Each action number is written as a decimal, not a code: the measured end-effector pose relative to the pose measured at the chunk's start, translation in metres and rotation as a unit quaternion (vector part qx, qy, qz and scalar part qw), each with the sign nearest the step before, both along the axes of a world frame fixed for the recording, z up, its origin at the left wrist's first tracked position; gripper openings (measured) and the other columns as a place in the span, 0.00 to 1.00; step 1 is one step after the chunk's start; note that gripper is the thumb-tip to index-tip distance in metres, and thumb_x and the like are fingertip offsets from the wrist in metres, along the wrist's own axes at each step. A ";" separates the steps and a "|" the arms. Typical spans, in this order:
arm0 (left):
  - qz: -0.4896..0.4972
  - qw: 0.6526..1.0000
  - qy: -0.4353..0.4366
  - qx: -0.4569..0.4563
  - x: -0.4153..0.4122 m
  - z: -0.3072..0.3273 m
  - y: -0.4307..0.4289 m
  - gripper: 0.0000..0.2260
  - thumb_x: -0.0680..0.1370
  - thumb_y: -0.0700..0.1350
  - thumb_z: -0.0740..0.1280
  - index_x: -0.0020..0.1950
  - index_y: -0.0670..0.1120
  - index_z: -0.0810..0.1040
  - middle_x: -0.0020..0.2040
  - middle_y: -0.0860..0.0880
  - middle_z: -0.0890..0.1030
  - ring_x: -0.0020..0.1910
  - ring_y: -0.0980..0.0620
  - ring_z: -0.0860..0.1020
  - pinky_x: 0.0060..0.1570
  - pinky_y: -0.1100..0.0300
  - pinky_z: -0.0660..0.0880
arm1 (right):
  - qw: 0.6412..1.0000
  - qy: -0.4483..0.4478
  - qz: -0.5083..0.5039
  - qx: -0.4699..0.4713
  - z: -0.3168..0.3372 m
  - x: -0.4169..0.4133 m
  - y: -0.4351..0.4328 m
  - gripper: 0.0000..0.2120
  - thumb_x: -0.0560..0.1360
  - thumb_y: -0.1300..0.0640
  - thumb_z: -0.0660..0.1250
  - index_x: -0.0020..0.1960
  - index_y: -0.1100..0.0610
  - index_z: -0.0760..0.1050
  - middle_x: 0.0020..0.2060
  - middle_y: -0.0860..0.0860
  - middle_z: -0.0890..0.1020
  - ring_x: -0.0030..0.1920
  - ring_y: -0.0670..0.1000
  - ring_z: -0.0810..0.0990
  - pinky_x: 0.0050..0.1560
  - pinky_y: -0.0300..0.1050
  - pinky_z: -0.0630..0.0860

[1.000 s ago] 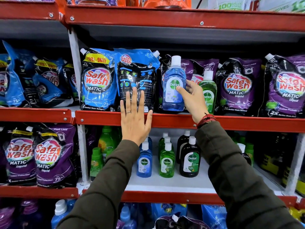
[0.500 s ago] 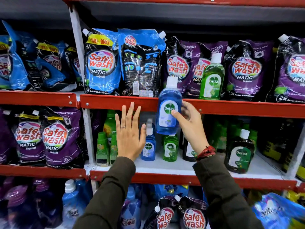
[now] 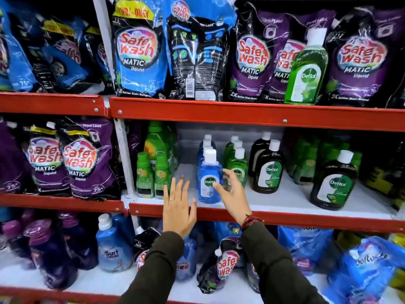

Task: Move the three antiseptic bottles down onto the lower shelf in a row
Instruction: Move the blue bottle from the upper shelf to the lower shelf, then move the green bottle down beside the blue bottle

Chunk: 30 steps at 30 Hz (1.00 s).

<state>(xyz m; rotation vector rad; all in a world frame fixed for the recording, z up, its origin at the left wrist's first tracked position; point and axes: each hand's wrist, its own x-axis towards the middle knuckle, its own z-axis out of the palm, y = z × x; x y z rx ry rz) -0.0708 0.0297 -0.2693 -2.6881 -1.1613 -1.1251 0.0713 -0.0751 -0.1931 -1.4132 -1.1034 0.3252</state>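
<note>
From the head view, a blue bottle (image 3: 209,182) with a white cap stands upright on the lower shelf (image 3: 285,199), near its front red edge and at the front of a short line of similar blue bottles running to the far back. The right hand (image 3: 233,197) is at the bottle's right side, fingers (image 3: 219,187) curled loosely with the tips touching or just off the label; motion blur makes it hard to tell whether they grip it. The left hand (image 3: 178,207) is held flat just left of the bottle, palm toward the shelf, its fingers straight and slightly spread, holding nothing; a ring sits on one finger. A dark bottle (image 3: 334,182) with a green label stands upright on the same shelf, well to the right and near the front. On the upper shelf (image 3: 252,115), a green bottle (image 3: 306,69) stands upright at the front edge, to the right, in front of purple detergent pouches (image 3: 252,58). A line of small green bottles (image 3: 237,161) and another dark bottle (image 3: 268,168) stand between the blue one and the dark one on the right.
</note>
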 end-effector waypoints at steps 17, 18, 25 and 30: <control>0.014 1.000 0.017 -0.002 0.002 -0.017 0.007 0.30 0.84 0.58 0.53 0.81 0.42 0.65 0.82 0.41 0.65 0.82 0.38 0.61 0.81 0.51 0.40 | 0.998 0.058 0.015 -0.032 -0.033 0.013 0.042 0.21 0.80 0.65 0.67 0.71 0.60 0.67 0.61 0.51 0.78 0.59 0.46 0.78 0.57 0.31 0.79; 0.014 1.000 0.019 -0.002 0.002 -0.017 0.008 0.30 0.84 0.58 0.53 0.81 0.42 0.65 0.82 0.40 0.65 0.82 0.38 0.61 0.81 0.51 0.40 | 0.998 0.060 0.016 -0.031 -0.033 0.013 0.040 0.21 0.79 0.64 0.68 0.70 0.58 0.68 0.60 0.49 0.78 0.59 0.44 0.78 0.58 0.31 0.79; 0.004 0.999 -0.043 -0.013 0.000 -0.009 0.002 0.31 0.85 0.58 0.50 0.85 0.45 0.52 0.86 0.46 0.52 0.85 0.45 0.48 0.83 0.46 0.43 | 0.993 -0.057 -0.092 0.053 -0.023 0.015 0.006 0.18 0.80 0.54 0.68 0.69 0.49 0.72 0.65 0.44 0.76 0.66 0.41 0.74 0.70 0.46 0.72; -0.006 0.994 -0.092 0.053 0.018 0.035 -0.023 0.31 0.85 0.55 0.51 0.85 0.45 0.47 0.87 0.46 0.45 0.86 0.46 0.43 0.84 0.48 0.39 | 0.940 -0.239 -0.209 0.122 0.015 0.024 -0.021 0.15 0.82 0.55 0.63 0.68 0.55 0.75 0.66 0.51 0.78 0.68 0.52 0.74 0.72 0.48 0.70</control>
